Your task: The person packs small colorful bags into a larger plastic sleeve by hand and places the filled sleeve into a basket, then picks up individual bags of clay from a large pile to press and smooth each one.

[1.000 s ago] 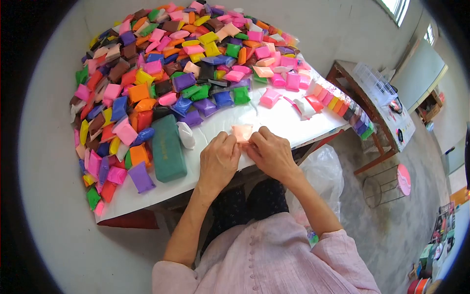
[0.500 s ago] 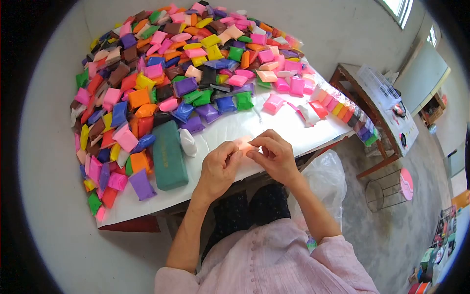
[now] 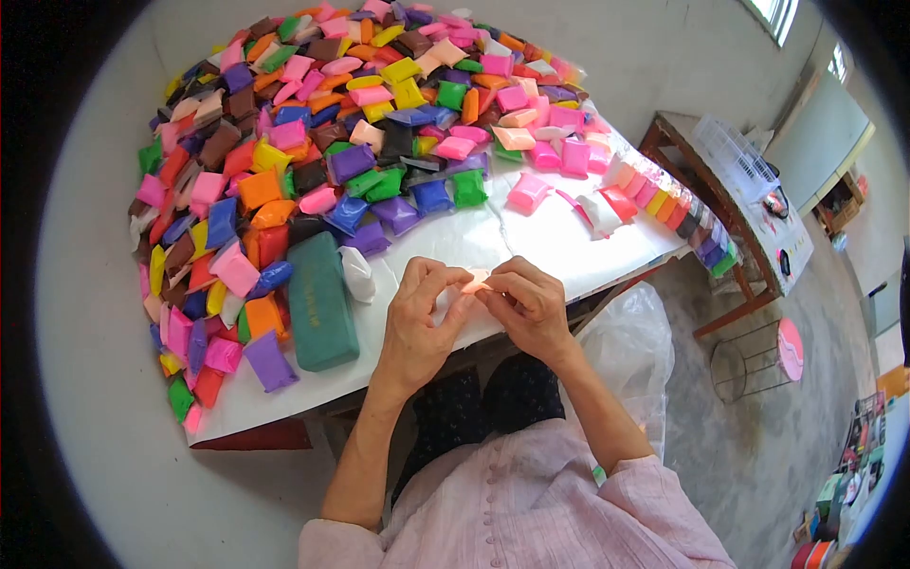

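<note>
A peach packet (image 3: 477,282) at the white tabletop's (image 3: 438,248) near edge is pinched in the fingertips of the left hand (image 3: 415,327) and right hand (image 3: 531,311). Left: green case (image 3: 324,322), faint lettering (image 3: 316,302) unreadable. Far and left: heaped coloured packets (image 3: 259,191).

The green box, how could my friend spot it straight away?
Find the white table covered in colourful packets. Near its front edge, between packets and the person's left hand, lies the green box. It's much bigger than any packet nearby.
</note>
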Available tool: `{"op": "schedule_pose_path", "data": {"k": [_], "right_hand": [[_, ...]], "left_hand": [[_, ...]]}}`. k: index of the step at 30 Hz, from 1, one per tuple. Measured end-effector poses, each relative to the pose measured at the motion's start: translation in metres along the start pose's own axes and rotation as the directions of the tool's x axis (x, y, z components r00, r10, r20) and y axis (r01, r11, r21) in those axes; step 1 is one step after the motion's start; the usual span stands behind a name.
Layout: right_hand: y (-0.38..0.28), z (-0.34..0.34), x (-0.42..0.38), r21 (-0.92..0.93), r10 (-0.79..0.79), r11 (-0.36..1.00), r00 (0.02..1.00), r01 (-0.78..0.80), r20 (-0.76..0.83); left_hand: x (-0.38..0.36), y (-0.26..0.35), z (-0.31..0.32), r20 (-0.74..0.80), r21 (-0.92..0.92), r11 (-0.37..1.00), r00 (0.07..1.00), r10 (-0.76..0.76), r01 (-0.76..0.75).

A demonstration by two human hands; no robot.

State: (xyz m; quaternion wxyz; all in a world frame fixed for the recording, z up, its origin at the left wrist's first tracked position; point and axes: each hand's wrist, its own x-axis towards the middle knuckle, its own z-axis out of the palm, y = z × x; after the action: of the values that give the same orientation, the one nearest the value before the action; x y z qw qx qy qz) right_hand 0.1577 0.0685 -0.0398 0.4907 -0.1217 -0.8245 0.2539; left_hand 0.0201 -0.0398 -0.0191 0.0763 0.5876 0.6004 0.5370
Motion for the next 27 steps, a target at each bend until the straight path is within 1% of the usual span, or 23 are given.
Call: {"op": "schedule_pose_path", "data": {"k": [3,6,12,14,20,27], "right_hand": [[0.000,0.001,-0.001,-0.017,-0.016,1.000,1.000,0.016,-0.017],[-0.001,0.003,-0.002,-0.020,-0.023,1.000,0.999,0.023,-0.030],[-0.005,0.004,-0.002,0.014,0.018,1.000,0.998,-0.017,-0.055],[-0.007,0.005,-0.001,0.041,0.032,0.999,0.997,-0.030,-0.070],[-0.002,0.008,-0.004,-0.002,-0.039,0.999,0.997,0.039,-0.063],[-0.006,0.011,-0.003,-0.027,-0.026,0.999,0.996,0.024,-0.085]], "left_hand": [[0.000,0.001,0.000,0.004,-0.014,1.000,1.000,-0.005,0.006],[0.000,0.005,-0.004,0.045,-0.021,0.996,0.995,-0.086,0.087],[-0.002,0.004,-0.003,0.033,-0.073,0.994,0.996,-0.080,0.082],[-0.002,0.003,-0.001,0.015,-0.089,0.994,0.998,-0.057,0.058],[-0.003,0.000,-0.001,0.017,-0.098,0.995,1.000,-0.014,0.015],[-0.002,0.001,-0.001,0.032,-0.090,0.995,0.999,-0.033,0.036]]}}
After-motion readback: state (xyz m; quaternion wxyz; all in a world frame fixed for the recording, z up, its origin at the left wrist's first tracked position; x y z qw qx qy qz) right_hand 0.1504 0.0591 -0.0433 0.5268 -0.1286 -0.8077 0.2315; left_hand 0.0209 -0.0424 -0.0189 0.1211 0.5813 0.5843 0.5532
